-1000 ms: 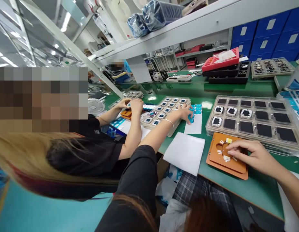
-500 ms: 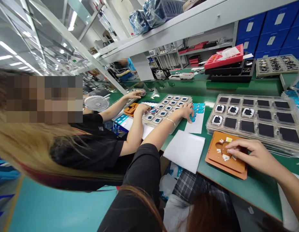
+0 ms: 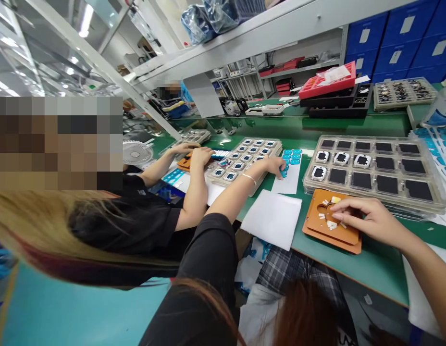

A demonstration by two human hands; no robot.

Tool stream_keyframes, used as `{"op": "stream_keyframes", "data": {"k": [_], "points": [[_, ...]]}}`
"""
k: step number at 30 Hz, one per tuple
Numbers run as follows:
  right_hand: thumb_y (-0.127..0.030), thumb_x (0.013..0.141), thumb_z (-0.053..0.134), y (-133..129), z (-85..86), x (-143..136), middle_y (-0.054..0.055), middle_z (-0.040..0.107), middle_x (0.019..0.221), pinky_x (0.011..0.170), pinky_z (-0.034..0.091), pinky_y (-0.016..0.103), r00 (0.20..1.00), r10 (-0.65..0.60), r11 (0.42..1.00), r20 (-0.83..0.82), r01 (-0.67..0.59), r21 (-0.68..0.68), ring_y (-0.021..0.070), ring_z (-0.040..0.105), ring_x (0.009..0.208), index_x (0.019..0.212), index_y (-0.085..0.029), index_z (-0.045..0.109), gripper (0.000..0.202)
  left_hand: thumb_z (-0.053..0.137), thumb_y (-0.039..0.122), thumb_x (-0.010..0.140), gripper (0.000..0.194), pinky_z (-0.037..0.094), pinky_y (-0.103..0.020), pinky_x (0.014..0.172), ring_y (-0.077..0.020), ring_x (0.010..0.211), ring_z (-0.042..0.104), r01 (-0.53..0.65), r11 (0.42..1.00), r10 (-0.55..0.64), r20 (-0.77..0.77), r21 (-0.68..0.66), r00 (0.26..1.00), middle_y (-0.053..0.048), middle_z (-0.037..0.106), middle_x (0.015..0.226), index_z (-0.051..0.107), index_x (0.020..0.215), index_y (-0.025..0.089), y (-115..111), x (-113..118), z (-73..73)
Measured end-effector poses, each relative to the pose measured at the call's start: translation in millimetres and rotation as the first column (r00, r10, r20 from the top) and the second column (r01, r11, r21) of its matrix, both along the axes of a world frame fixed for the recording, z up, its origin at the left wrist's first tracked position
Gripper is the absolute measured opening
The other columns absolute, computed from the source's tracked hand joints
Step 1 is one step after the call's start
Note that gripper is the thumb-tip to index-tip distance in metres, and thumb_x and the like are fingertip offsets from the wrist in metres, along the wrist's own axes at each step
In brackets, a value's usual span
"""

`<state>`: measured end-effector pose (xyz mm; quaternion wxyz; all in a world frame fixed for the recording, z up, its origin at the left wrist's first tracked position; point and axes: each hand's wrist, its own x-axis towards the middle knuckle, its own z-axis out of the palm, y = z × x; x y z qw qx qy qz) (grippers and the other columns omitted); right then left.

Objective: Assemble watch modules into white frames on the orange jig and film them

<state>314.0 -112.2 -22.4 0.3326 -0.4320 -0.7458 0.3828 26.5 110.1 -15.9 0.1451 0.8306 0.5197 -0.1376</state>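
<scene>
My left hand (image 3: 275, 166) reaches far left to a white sheet (image 3: 290, 185) bearing rows of blue stickers (image 3: 292, 156). Its fingers are drawn together, pinching at a blue sticker low on the sheet. My right hand (image 3: 363, 216) lies over an orange fixture plate (image 3: 313, 226), thumb and fingertips brought together near its round recess. What they hold, if anything, is too small to tell. Small white blocks and a yellow piece (image 3: 336, 199) sit around the recess. Behind the plate stands a clear compartment tray (image 3: 305, 185) with black pads and several white-framed parts (image 3: 341, 158).
At left, a co-worker's hands (image 3: 201, 156) are over another orange fixture (image 3: 183, 163). Beside them is a tray of framed parts (image 3: 241, 156). A white cloth (image 3: 271, 218) lies at the bench edge. Red and black trays (image 3: 338, 108) are stacked behind.
My left hand's spread fingers have closed together at the blue sticker. My right hand stays over the orange plate. The view has shifted slightly, and the co-worker's hands are closer together.
</scene>
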Motion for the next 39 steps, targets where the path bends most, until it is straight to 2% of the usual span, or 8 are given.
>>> {"op": "stream_keyframes", "data": {"k": [3, 8, 11, 14, 19, 25, 30, 39], "points": [[-0.048, 0.085, 0.066, -1, -0.9, -2, 0.009, 0.076, 0.095, 0.059, 0.050, 0.030, 0.995, -0.023, 0.999, -0.102, 0.018, -0.045, 0.0191, 0.067, 0.072, 0.116, -0.021, 0.068, 0.040, 0.075, 0.033, 0.066, 0.034, 0.048, -0.035, 0.082, -0.0215, 0.086, 0.059, 0.013, 1.000, -0.016, 0.143, 0.023, 0.990, -0.004, 0.065, 0.089, 0.056, 0.090, 0.019, -19, -9, 8.4], [-0.044, 0.085, 0.069, -2, 1.2, -1, 0.009, 0.076, 0.091, 0.064, 0.056, 0.032, 0.974, -0.027, 0.998, -0.223, 0.013, -0.062, 0.0184, 0.069, 0.073, 0.118, -0.020, 0.065, 0.041, 0.058, 0.032, 0.084, 0.027, 0.050, -0.033, 0.084, -0.0179, 0.094, 0.061, 0.113, 0.970, -0.203, 0.463, 0.215, 0.863, -0.006, 0.065, 0.107, 0.052, 0.109, 0.022, -73, 4, 37.5], [-0.044, 0.082, 0.073, -1, 5.4, 8, 0.007, 0.076, 0.085, 0.067, 0.059, 0.031, 0.950, -0.085, 0.996, -0.301, 0.080, -0.028, 0.0180, 0.071, 0.074, 0.105, -0.020, 0.071, 0.033, 0.055, 0.032, 0.091, 0.012, 0.049, -0.038, 0.088, -0.0190, 0.091, 0.064, 0.313, 0.841, -0.541, 0.701, 0.441, 0.465, -0.005, 0.071, 0.093, 0.060, 0.086, 0.023, -107, 34, 36.4], [-0.045, 0.079, 0.078, 1, 9.2, 18, 0.004, 0.074, 0.076, 0.063, 0.059, 0.029, 0.907, -0.211, 0.973, -0.364, 0.229, 0.007, 0.0152, 0.068, 0.064, 0.091, -0.022, 0.074, 0.026, 0.051, 0.023, 0.092, 0.017, 0.042, -0.043, 0.096, -0.0204, 0.100, 0.064, 0.463, 0.685, -0.717, 0.634, 0.563, 0.289, 0.000, 0.077, 0.090, 0.066, 0.083, 0.026, -128, 58, 14.5], [-0.057, 0.073, 0.078, 5, 9.0, 22, 0.003, 0.071, 0.070, 0.057, 0.058, 0.030, 0.857, -0.351, 0.924, -0.379, 0.382, 0.009, 0.0156, 0.065, 0.059, 0.080, -0.022, 0.073, 0.036, 0.051, 0.020, 0.093, 0.023, 0.034, -0.047, 0.101, -0.0220, 0.110, 0.061, 0.531, 0.654, -0.749, 0.561, 0.539, 0.354, 0.003, 0.079, 0.101, 0.072, 0.093, 0.029, -130, 64, -17.1], [-0.058, 0.074, 0.077, 7, 4.0, 19, 0.003, 0.070, 0.067, 0.055, 0.056, 0.029, 0.877, -0.369, 0.916, -0.307, 0.400, 0.041, 0.0147, 0.064, 0.058, 0.081, -0.020, 0.073, 0.039, 0.053, 0.019, 0.092, 0.025, 0.032, -0.046, 0.098, -0.0224, 0.109, 0.062, 0.520, 0.625, -0.770, 0.571, 0.583, 0.285, 0.001, 0.078, 0.098, 0.072, 0.105, 0.029, -130, 60, -16.3], [-0.059, 0.078, 0.072, 7, 4.6, 18, 0.003, 0.071, 0.069, 0.054, 0.054, 0.029, 0.892, -0.379, 0.901, -0.246, 0.417, 0.122, 0.0157, 0.065, 0.060, 0.083, -0.021, 0.073, 0.039, 0.051, 0.024, 0.089, 0.026, 0.031, -0.045, 0.100, -0.0237, 0.111, 0.062, 0.546, 0.653, -0.747, 0.563, 0.525, 0.352, -0.006, 0.074, 0.109, 0.069, 0.109, 0.024, -134, 62, -18.6], [-0.034, 0.084, 0.070, 11, 32.9, 6, 0.002, 0.076, 0.081, 0.072, 0.054, 0.030, 0.985, -0.170, 0.932, 0.036, 0.148, 0.331, 0.0166, 0.070, 0.074, 0.085, -0.023, 0.077, 0.013, 0.052, 0.025, 0.090, 0.025, 0.030, -0.046, 0.100, -0.0244, 0.111, 0.060, 0.557, 0.644, -0.755, 0.551, 0.524, 0.355, -0.005, 0.075, 0.106, 0.070, 0.107, 0.024, -134, 62, -19.1]]}}
